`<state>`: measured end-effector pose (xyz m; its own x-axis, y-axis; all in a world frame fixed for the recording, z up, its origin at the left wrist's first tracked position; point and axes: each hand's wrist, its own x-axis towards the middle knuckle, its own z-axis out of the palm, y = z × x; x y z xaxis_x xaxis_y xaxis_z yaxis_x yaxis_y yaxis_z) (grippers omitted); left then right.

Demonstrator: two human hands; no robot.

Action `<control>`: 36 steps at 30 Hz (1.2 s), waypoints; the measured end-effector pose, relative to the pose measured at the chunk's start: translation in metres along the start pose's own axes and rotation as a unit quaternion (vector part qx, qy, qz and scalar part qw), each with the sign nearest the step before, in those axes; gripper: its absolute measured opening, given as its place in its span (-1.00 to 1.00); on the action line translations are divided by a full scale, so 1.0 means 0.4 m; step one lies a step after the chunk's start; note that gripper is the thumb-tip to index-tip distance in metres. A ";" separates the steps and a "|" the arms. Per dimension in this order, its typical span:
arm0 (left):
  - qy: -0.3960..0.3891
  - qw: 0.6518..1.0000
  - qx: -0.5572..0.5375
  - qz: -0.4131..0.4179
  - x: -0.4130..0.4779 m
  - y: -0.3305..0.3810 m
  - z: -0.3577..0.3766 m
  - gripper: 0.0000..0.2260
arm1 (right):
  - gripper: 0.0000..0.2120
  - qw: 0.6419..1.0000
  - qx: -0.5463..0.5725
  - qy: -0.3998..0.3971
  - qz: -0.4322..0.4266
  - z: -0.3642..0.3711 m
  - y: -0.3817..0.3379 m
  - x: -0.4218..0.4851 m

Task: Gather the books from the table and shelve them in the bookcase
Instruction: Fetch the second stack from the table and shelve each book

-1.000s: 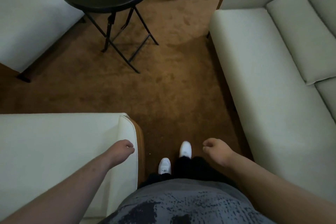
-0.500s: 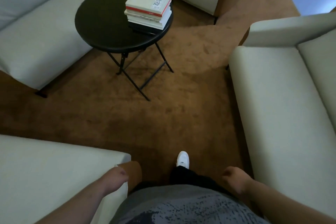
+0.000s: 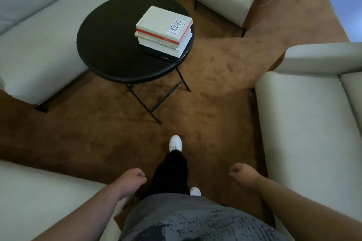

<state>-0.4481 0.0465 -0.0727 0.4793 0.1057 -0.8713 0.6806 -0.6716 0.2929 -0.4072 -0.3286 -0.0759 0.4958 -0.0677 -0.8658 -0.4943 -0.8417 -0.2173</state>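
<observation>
Well, we are standing on the brown carpet (image 3: 215,84) between pale sofas (image 3: 303,133), facing the round black table (image 3: 109,45). The stack of books (image 3: 163,31) is sitting on the table's right side, well apart from us. Our left hand (image 3: 133,179) and right hand (image 3: 242,172) are hanging low by our hips, fingers loosely curled and gripping nothing, while one white shoe (image 3: 175,143) is pointing toward the table.

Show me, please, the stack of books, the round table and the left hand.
stack of books (image 3: 163,22): head view, cover of the top book.
round table (image 3: 109,45): head view, bare black top.
left hand (image 3: 133,179): head view, back of the hand.
</observation>
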 end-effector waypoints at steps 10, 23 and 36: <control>-0.005 1.000 0.022 0.008 0.235 0.229 -0.300 -0.88 | -0.77 0.999 -0.008 0.018 0.034 -0.254 -0.222 0.190; 0.025 0.998 0.031 0.043 0.379 0.551 -0.518 -0.90 | -0.75 0.999 0.034 0.002 -0.032 -0.514 -0.464 0.376; 0.075 0.992 -0.101 0.028 0.434 0.910 -0.511 -0.86 | -0.78 0.981 -0.154 -0.029 -0.111 -1.016 -0.578 0.655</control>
<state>-0.0040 -0.0298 -0.0369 0.5869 0.1907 -0.7869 0.7404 -0.5197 0.4263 0.1271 -0.3692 -0.0692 0.5204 0.1594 -0.8389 -0.1351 -0.9547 -0.2652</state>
